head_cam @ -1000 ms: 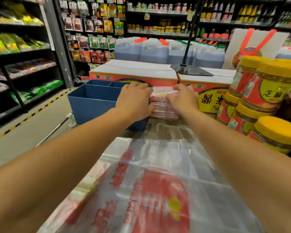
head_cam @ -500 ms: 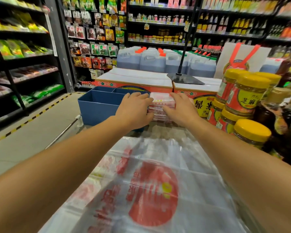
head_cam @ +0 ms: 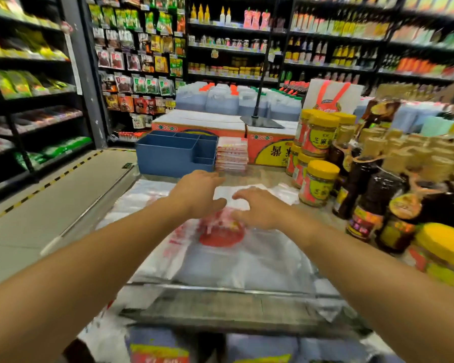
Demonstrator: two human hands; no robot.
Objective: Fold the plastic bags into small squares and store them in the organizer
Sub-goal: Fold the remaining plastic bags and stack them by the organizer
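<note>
We see open floor [head_cam: 50, 205] to the left of the counter [head_cam: 247, 307], whose near edge runs below our arms. On the right, yellow-lidded jars [head_cam: 319, 183] and dark bottles [head_cam: 372, 203] crowd the side. Our left hand [head_cam: 197, 195] and right hand [head_cam: 257, 208] hover with fingers loosely spread over the flat plastic bag [head_cam: 233, 255]. The blue organizer [head_cam: 173, 155] stands at the far edge, its visible compartments bare; the stack of folded bags [head_cam: 231, 154] sits just beside it, outside.
</note>
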